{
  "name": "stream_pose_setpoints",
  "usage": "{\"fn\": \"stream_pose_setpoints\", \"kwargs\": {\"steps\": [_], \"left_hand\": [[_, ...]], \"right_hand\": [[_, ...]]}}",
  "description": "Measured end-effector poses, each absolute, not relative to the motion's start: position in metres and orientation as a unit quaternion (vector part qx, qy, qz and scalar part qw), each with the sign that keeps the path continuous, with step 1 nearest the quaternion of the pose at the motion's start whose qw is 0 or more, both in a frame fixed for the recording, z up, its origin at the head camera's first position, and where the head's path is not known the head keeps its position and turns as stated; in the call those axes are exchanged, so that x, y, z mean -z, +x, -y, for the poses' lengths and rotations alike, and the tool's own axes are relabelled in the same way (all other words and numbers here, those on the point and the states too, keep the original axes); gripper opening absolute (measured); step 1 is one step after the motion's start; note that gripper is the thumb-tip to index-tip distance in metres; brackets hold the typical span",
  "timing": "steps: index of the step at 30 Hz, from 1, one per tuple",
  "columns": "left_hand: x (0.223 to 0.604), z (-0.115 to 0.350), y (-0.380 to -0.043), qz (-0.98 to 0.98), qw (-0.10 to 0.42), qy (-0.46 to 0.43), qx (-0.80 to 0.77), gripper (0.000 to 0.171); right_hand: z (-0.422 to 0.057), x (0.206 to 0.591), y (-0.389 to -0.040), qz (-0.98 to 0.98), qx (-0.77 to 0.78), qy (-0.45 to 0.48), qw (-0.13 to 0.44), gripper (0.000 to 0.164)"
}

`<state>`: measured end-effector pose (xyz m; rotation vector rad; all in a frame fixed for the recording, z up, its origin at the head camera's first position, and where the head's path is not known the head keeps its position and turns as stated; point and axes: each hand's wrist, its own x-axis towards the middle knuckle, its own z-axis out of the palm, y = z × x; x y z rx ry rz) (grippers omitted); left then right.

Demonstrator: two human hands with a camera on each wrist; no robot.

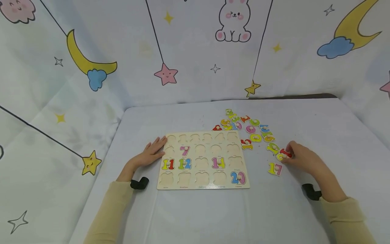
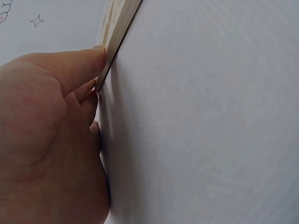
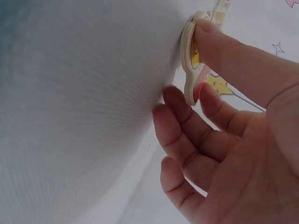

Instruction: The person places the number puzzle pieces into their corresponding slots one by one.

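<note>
A wooden number puzzle board (image 1: 194,186) lies on the table, with the 7 (image 1: 184,150), 11 (image 1: 168,164), 12 (image 1: 185,164), 14 (image 1: 218,163) and 20 (image 1: 238,178) sitting in their recesses. My left hand (image 1: 149,153) rests at the board's left edge, fingers extended; in the left wrist view its thumb (image 2: 86,65) touches the board's side. Right of the board, my right hand (image 1: 306,161) pinches a red-and-yellow number piece (image 1: 283,155) between thumb and index finger. That piece (image 3: 188,60) stands tilted on edge in the right wrist view, the other fingers loosely bent below it.
A 17 piece (image 1: 275,169) lies just in front of the right hand, and a green-and-yellow piece (image 1: 273,148) just behind the held one. Several more number pieces, including a yellow-and-pink one (image 1: 251,129), spread behind the board's right corner. A patterned cloth (image 1: 195,51) hangs behind the table.
</note>
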<state>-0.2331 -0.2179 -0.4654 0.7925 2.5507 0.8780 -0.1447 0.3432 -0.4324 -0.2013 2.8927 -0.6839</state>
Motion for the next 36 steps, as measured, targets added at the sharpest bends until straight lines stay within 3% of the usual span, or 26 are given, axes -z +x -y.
{"fn": "stream_pose_setpoints", "kwargs": {"steps": [5, 9, 17, 21, 29, 36], "left_hand": [[0.463, 0.217, -0.233, -0.893, 0.158, 0.280, -0.316, 0.064], [0.460, 0.217, -0.232, -0.891, 0.159, 0.280, -0.320, 0.064], [0.461, 0.219, -0.233, -0.891, 0.161, 0.278, -0.320, 0.063], [0.463, 0.220, -0.232, -0.889, 0.158, 0.283, -0.322, 0.063], [0.464, 0.219, -0.230, -0.890, 0.166, 0.278, -0.322, 0.063], [0.464, 0.219, -0.231, -0.890, 0.168, 0.278, -0.321, 0.063]], "right_hand": [[-0.339, 0.429, -0.142, -0.964, 0.246, -0.068, 0.074, 0.036], [-0.333, 0.424, -0.141, -0.961, 0.254, -0.106, 0.015, 0.029], [-0.296, 0.401, -0.132, -0.944, 0.278, -0.155, -0.083, 0.031], [-0.267, 0.391, -0.128, -0.924, 0.330, -0.179, -0.070, 0.024], [-0.213, 0.396, -0.133, -0.888, 0.398, -0.227, 0.039, 0.014], [-0.164, 0.407, -0.145, -0.870, 0.393, -0.280, 0.101, 0.013]]}}
